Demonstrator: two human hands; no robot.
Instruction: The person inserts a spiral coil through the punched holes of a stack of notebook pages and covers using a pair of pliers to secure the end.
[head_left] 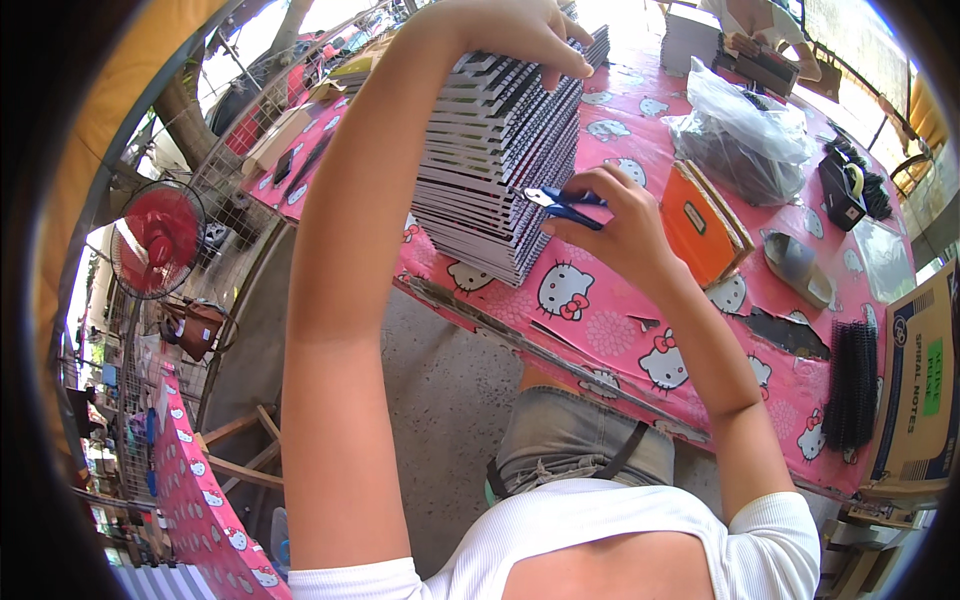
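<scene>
A tall stack of spiral-bound notebooks (490,165) rises from the pink table, coil edges facing right and toward me. My left hand (525,35) rests over the top of the stack with its fingers apart, partly cut off by the upper edge of the view. In my right hand (620,210) is a pair of blue-handled cutting pliers (570,205), gripped by the handles. Its jaws point left, at the coil ends on the stack's right side; whether they touch a wire is too small to tell.
Right of the stack stand an orange block (695,225), a clear plastic bag (745,140), a tape dispenser (843,190) and a slipper-like object (797,268). Black coils (852,385) lie by a cardboard box (912,370). Another person (765,35) works across the table (610,320). A red fan (158,240) stands left.
</scene>
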